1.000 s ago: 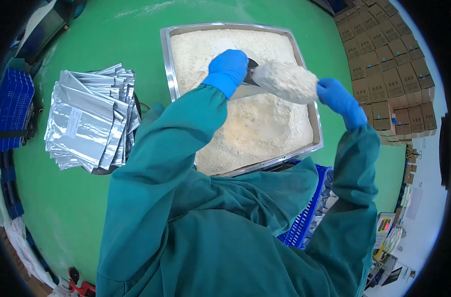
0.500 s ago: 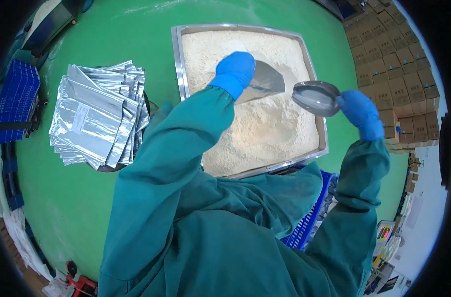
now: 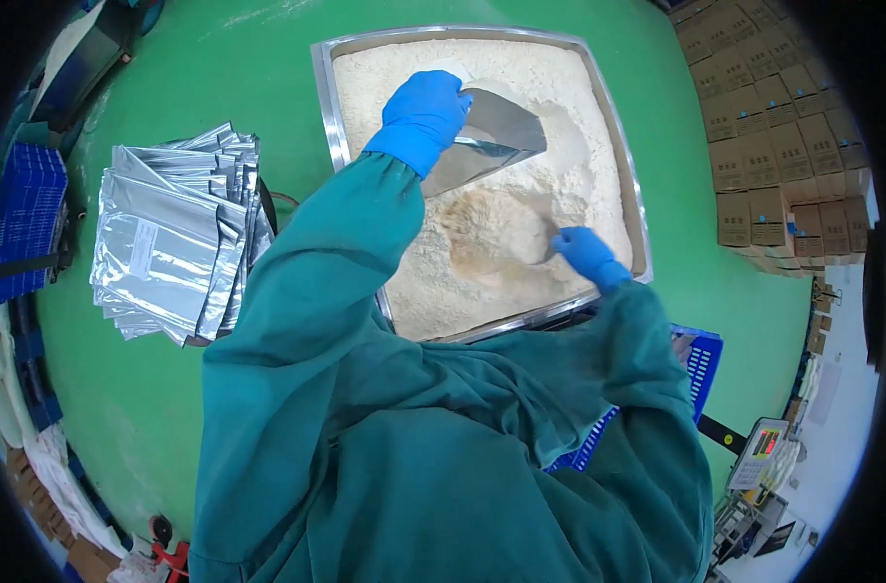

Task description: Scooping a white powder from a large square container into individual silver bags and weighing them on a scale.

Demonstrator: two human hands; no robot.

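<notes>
My left hand [image 3: 418, 121] is closed on the top of an open silver foil pouch [image 3: 506, 136], held over the upper middle of a large steel tray [image 3: 640, 253] of off-white powder [image 3: 423, 301]. My right hand [image 3: 584, 253] is closed at the right part of the powder, gripping a metal scoop [image 3: 530, 233] that is sunk in it and blurred, largely coated or hidden by powder. A stack of flat silver pouches [image 3: 161, 257] with a pale label on the top one lies left of the tray.
Green floor surrounds the work. Blue crates [image 3: 25, 219] stand far left and another [image 3: 700, 360] below the tray, partly behind my sleeve. Stacked cardboard boxes [image 3: 759, 165] line the right side. A scale display [image 3: 762, 447] is at lower right, and a red wheeled object [image 3: 175, 559] at lower left.
The scoop went from heaped above the pouch to emptied, then moved down into the powder with my right hand. My left hand and pouch shifted slightly, lately up and left.
</notes>
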